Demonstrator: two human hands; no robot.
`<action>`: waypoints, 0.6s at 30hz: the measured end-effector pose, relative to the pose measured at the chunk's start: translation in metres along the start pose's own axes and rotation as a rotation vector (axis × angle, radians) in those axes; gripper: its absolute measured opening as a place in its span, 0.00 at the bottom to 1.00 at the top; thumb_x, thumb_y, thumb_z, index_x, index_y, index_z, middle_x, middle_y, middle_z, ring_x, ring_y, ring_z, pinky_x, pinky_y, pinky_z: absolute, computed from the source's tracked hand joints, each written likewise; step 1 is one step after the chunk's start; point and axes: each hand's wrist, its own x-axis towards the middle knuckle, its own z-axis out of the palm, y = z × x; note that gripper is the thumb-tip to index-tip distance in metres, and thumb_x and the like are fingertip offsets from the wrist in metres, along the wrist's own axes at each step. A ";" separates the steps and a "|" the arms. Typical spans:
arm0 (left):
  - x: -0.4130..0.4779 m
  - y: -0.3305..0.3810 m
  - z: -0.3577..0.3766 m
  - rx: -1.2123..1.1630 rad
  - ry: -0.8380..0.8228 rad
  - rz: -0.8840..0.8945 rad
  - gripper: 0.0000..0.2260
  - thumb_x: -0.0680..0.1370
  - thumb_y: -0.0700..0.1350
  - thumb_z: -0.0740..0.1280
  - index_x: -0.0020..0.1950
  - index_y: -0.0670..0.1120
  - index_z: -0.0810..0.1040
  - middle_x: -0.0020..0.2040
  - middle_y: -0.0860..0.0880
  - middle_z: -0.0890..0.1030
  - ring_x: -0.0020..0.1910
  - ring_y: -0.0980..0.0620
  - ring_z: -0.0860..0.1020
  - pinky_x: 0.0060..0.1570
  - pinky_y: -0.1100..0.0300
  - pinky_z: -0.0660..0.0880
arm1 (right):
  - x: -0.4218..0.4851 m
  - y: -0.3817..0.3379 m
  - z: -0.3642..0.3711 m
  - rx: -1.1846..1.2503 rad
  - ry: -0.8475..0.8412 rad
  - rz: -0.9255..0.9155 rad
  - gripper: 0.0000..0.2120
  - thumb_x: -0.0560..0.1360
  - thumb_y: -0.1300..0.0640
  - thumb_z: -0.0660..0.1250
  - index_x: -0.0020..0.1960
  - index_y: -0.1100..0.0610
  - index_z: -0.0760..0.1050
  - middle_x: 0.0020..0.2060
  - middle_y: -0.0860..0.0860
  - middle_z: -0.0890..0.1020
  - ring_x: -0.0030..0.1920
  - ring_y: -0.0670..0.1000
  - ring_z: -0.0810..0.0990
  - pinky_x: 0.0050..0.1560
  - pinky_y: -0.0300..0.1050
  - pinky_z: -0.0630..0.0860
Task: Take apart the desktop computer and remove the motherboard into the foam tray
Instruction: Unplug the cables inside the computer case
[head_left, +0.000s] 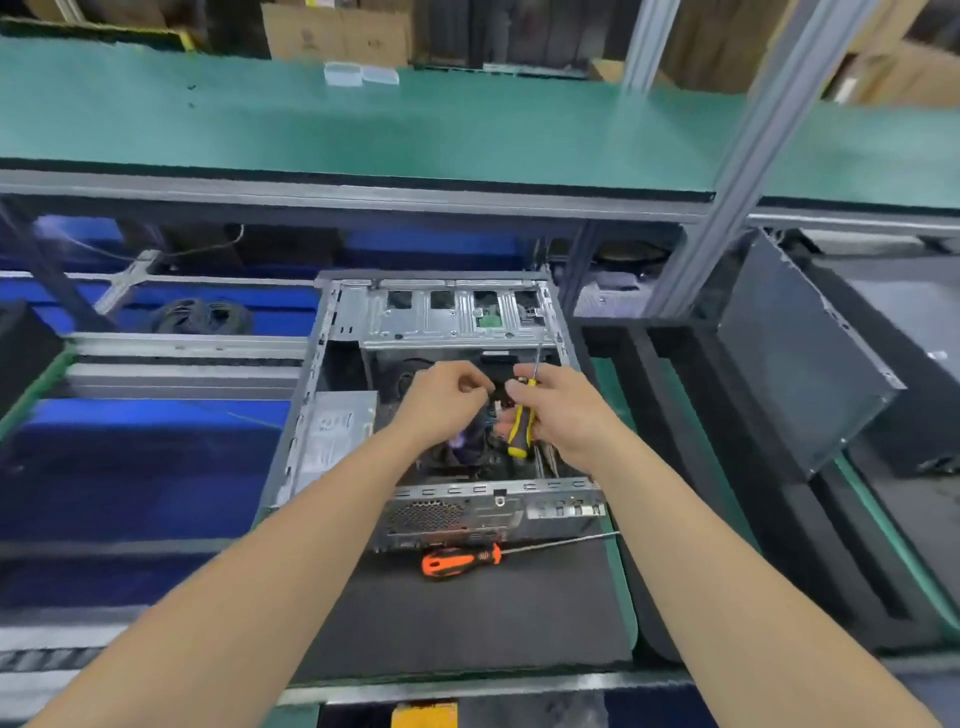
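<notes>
Noted a green worktop (625, 597), mostly hidden beneath a black mat (467, 629). Found the open computer case (467, 514) standing on the far half of that mat, rear panel turned toward the near edge. Spotted an orange-handled screwdriver (460, 561) lying flat on the mat just in front of the case, shaft pointing right. Made out black foam trays (660, 441) ranged just right of the mat, and a green shelf (363, 130) above, carrying two small clear boxes (361, 74).
</notes>
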 end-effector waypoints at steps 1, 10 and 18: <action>0.007 0.002 0.002 -0.013 -0.022 -0.005 0.07 0.78 0.46 0.67 0.50 0.57 0.84 0.46 0.55 0.85 0.47 0.56 0.82 0.54 0.58 0.77 | 0.000 0.000 -0.002 -0.004 0.031 -0.022 0.19 0.83 0.63 0.68 0.72 0.63 0.69 0.48 0.62 0.79 0.36 0.54 0.84 0.35 0.47 0.84; 0.050 0.024 0.042 -0.194 -0.066 -0.159 0.08 0.78 0.51 0.69 0.40 0.53 0.82 0.40 0.53 0.84 0.43 0.49 0.82 0.48 0.55 0.80 | -0.025 -0.013 -0.058 -0.282 0.039 -0.154 0.10 0.80 0.58 0.73 0.61 0.53 0.82 0.45 0.56 0.87 0.39 0.60 0.87 0.39 0.53 0.85; 0.036 0.020 0.038 -0.406 -0.063 -0.224 0.05 0.79 0.45 0.70 0.52 0.48 0.84 0.51 0.46 0.86 0.44 0.47 0.85 0.51 0.47 0.84 | -0.051 -0.012 -0.064 -0.337 -0.336 -0.145 0.08 0.82 0.61 0.69 0.61 0.57 0.81 0.49 0.57 0.88 0.40 0.55 0.85 0.39 0.46 0.83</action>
